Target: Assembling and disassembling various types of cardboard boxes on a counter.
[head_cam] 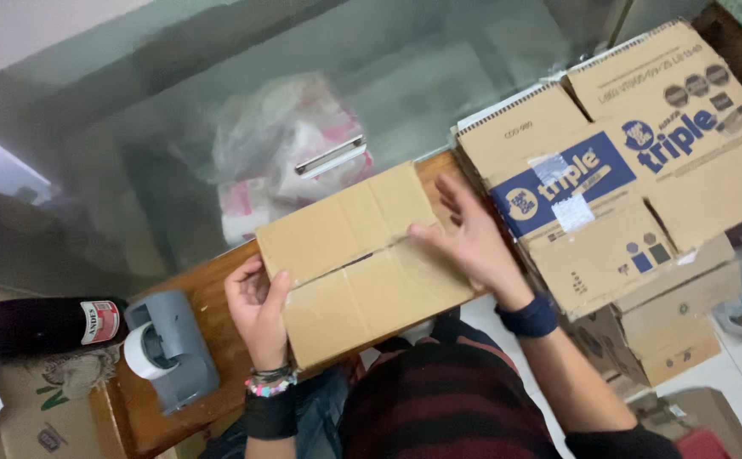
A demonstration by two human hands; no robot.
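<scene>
A small plain cardboard box (358, 255) lies on a wooden bench (205, 293) in front of me, its two top flaps folded shut with a seam across the middle. My left hand (256, 306) grips the box's left end, thumb on top. My right hand (469, 238) rests flat on the right part of the flaps, fingers spread, pressing them down. Both wrists wear dark bands, and the left also has beaded bracelets.
A grey tape dispenser (167, 344) with a white tape roll sits left on the bench. A dark bottle (39, 327) lies at far left. A large printed carton (626, 161) stands to the right. A plastic bag (286, 153) lies behind the box.
</scene>
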